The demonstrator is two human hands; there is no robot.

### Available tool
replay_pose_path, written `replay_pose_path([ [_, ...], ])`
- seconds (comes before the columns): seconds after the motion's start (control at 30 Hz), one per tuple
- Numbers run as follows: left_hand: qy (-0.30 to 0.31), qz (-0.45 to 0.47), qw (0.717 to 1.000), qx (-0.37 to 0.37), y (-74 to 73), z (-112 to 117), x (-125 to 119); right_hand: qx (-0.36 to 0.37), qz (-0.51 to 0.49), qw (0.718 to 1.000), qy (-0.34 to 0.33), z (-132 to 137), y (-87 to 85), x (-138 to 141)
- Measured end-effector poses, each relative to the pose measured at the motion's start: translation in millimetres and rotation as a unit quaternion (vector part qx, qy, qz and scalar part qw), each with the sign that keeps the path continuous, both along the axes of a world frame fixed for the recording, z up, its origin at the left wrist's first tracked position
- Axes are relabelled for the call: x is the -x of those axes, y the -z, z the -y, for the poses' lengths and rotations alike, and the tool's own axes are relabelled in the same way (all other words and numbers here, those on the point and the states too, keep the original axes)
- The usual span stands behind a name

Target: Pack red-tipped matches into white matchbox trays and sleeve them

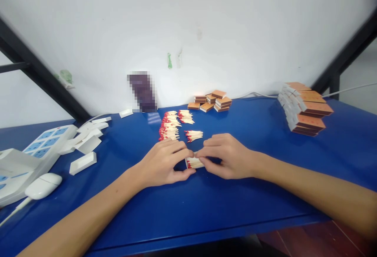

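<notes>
A small white matchbox tray (pixel 186 162) with red-tipped matches (pixel 194 163) in it lies on the blue table between my hands. At its left end, my left hand (pixel 166 160) grips it between thumb and forefinger. My right hand (pixel 225 156) is closed over the right end, its fingertips at the tray's top edge and the matches; it hides that end. Just beyond my hands lies a small bunch of matches (pixel 194 135). A larger pile of matches (pixel 169 125) and another small bunch (pixel 186 116) lie farther back, heads to the left.
Orange matchboxes (pixel 210 100) are stacked by the wall, and a bigger stack of matchboxes (pixel 308 109) stands at the right. At the left are several white trays (pixel 83 162), a power strip (pixel 47 143) and a white plug (pixel 44 186) with its cable. A blurred dark object (pixel 144 92) leans on the wall.
</notes>
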State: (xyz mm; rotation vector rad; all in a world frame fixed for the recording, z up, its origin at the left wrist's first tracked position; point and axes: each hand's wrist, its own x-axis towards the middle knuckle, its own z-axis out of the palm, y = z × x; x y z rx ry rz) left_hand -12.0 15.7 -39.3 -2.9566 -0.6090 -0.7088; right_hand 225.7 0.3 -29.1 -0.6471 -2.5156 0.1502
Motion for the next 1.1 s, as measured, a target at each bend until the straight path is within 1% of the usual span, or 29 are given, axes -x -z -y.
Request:
replay_pose_path([
  [0.07, 0.006, -0.006, 1.0, 0.005, 0.0, 0.9, 0.6, -0.001, -0.038, 0.999, 0.028, -3.4, 0.5, -1.1],
  [0.13, 0.011, -0.011, 1.0, 0.016, -0.6, 1.4, 0.8, 0.0, -0.045, 0.996, 0.074, -9.9, 3.6, -3.4],
  [0.23, 0.001, -0.016, 0.999, 0.042, -2.9, 1.1, 0.9, -0.001, -0.007, 0.988, 0.154, -21.9, 11.5, -7.8],
  [0.33, -0.017, -0.022, 0.998, 0.057, -5.1, 0.3, 1.9, 0.021, 0.026, 0.982, 0.185, -30.0, 17.8, -10.2],
  [0.47, -0.043, -0.018, 0.998, 0.047, -4.3, -0.6, 3.4, 0.036, 0.035, 0.982, 0.181, -32.3, 20.5, -8.9],
  [0.63, -0.115, -0.013, 0.993, 0.015, 0.7, -2.6, 4.2, 0.03, 0.039, 0.984, 0.169, -32.4, 23.0, -7.7],
  [0.73, -0.145, -0.022, 0.989, 0.001, 2.7, -3.1, 4.1, 0.028, 0.04, 0.986, 0.159, -33.1, 24.2, -8.3],
  [0.93, -0.165, -0.035, 0.986, 0.0, 2.6, -1.8, 2.5, 0.029, 0.04, 0.987, 0.151, -34.4, 25.6, -7.9],
  [1.1, -0.175, -0.034, 0.984, 0.004, 2.4, -1.5, 1.2, 0.029, 0.017, 0.99, 0.14, -34.2, 26.7, -6.3],
])
